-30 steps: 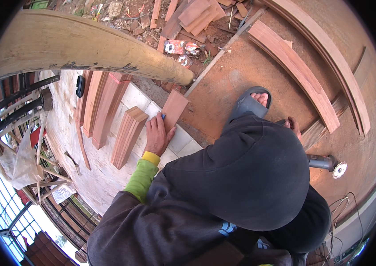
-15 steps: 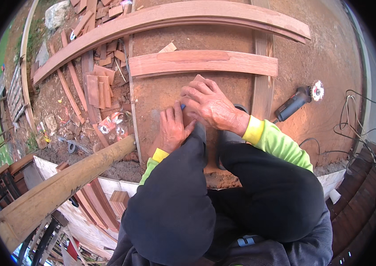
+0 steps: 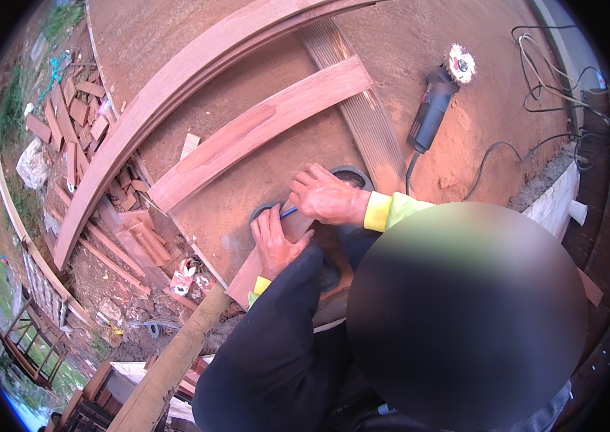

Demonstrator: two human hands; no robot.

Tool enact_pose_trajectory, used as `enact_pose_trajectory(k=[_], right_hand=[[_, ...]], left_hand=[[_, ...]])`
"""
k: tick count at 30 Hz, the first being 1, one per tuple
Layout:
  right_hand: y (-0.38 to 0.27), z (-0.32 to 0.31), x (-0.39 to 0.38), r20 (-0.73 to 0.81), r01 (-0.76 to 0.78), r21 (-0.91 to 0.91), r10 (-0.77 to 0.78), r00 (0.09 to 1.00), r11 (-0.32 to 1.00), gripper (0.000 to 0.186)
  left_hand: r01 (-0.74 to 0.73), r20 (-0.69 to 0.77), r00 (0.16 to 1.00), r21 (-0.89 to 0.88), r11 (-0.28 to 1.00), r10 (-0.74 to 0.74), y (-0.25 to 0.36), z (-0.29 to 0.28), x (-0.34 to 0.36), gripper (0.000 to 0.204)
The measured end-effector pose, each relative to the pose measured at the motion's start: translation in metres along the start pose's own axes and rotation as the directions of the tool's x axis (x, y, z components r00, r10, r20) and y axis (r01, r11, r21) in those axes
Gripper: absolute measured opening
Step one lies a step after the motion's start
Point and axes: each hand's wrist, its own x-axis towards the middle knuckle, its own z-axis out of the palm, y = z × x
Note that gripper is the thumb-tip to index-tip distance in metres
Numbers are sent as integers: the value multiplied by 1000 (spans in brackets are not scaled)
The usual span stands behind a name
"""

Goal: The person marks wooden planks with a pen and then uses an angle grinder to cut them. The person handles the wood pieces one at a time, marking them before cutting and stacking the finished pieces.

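My left hand [image 3: 276, 239] is wrapped over a short reddish-brown wooden board [image 3: 296, 226], thumb on one side and fingers on the other. This board slants between my knees. Just right of it, my right hand [image 3: 328, 196] pinches a thin blue marking pencil or pen [image 3: 289, 212], its shaft lying across the board close to my left fingertips. Exactly where its tip touches is too small to tell. Beyond my hands lies a longer reddish plank [image 3: 262, 126], with one end over a grooved timber [image 3: 366, 108].
An angle grinder [image 3: 431, 111] with a pale disc rests at the right, its cord trailing toward coiled cables [image 3: 546, 65]. Long curved planks [image 3: 197, 75] span the far side. Wood offcuts [image 3: 74, 119] litter the left. A round pole [image 3: 175, 360] slants in below. A blurred patch covers the lower right.
The view has turned, so planks and grinder appear rotated counter-clockwise. My right hand has drawn back from the board's far end, and the blue pencil or pen shows more clearly.
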Motion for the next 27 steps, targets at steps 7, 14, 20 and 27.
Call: enact_pose_trajectory(k=[7,14,20,27], right_hand=[[20,-54,-30,-167,-182,699,405,899,692,26],[48,-78,-40,-274,6,941,752,600,338,7],[78,-67,-60,64,225,967,967,247,-122,12],[105,-35,-51,-187,-137,970,978,97,199,26]], left_hand=[[140,-63,989,71,988,-136,-5,8,-9,78],[12,4,1000,200,980,-13,-13,-25,3,86],[-344,125,939,353,870,321,16,-98,129,87],[-557,296,830,394,731,473,42,-68,226,89]])
